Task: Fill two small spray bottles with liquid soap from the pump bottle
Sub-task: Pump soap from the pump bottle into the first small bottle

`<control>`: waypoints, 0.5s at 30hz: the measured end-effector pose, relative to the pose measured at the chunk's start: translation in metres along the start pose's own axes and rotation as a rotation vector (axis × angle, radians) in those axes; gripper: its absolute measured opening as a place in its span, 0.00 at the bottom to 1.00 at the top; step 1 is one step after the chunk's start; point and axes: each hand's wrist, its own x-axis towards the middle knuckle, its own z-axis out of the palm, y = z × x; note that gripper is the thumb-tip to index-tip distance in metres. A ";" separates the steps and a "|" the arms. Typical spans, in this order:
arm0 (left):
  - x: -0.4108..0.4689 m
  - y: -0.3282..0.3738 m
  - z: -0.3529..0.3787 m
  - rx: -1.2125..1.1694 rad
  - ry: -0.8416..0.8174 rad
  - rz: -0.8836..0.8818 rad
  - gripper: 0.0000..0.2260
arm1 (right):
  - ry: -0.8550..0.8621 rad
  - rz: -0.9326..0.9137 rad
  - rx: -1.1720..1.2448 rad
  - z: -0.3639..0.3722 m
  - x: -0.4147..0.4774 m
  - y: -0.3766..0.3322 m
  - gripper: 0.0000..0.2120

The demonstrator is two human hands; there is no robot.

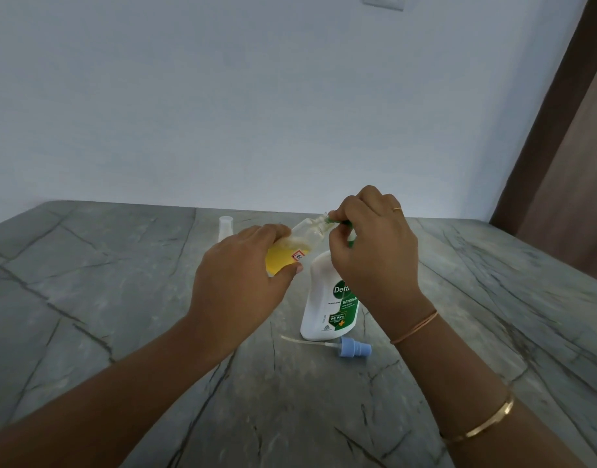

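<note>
While our left hand (236, 275) is gripping the open spray bottle (300, 241) above the bench (121, 298), fingers clamped round its lower half, we are holding it tilted, mouth up against the green pump head (337, 221). Yellow soap is sitting in its lower part. Our right hand (371, 244) is curling its fingers over that pump head, clamped on it. Pump bottle (324, 298) is standing mid-bench, under the right hand. Blue spray cap (354, 347), tube attached, is lying just beside it toward the near edge. Second spray bottle (225, 228), white-capped, is standing near the far edge.
</note>
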 end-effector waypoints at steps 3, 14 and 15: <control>0.000 -0.001 0.000 0.007 0.001 0.009 0.19 | 0.004 -0.017 -0.004 0.002 -0.004 0.000 0.10; -0.002 0.003 0.000 0.002 -0.006 0.003 0.20 | -0.078 -0.039 -0.011 -0.011 0.008 0.003 0.05; -0.002 0.004 0.000 0.000 -0.006 0.000 0.20 | -0.074 -0.034 -0.011 -0.010 0.008 0.003 0.05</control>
